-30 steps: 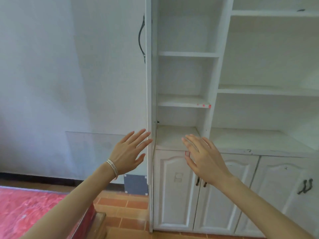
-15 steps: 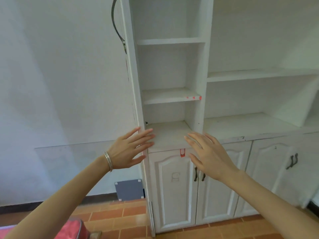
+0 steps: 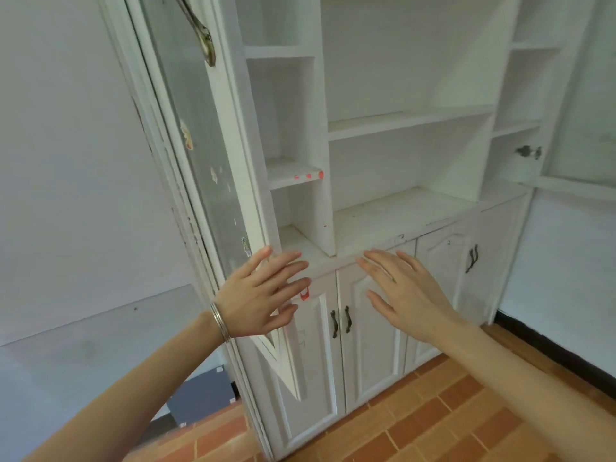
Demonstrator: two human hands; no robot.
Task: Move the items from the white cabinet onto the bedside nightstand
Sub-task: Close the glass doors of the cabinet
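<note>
The white cabinet point(image 3: 406, 125) fills the middle and right of the head view, and its open shelves show bare boards with no items on them. My left hand point(image 3: 263, 291), with thin silver bangles at the wrist, is stretched out with straight fingers in front of the lower edge of the glass door point(image 3: 213, 155). My right hand point(image 3: 400, 291) is spread flat, palm down, in front of the cabinet's lower ledge. Neither hand holds anything. The nightstand is out of view.
The glass door stands open toward me on the left, with a dark curved handle point(image 3: 200, 31) near its top. Below the ledge are closed lower doors with dark handles point(image 3: 340, 321). A grey box point(image 3: 200, 395) sits on the brick-tile floor point(image 3: 433, 425) by the wall.
The view has swung right and closer to the cabinet, so the glass door now shows at an angle. Both hands stay outstretched and empty near the ledge. The red bed has left the view.
</note>
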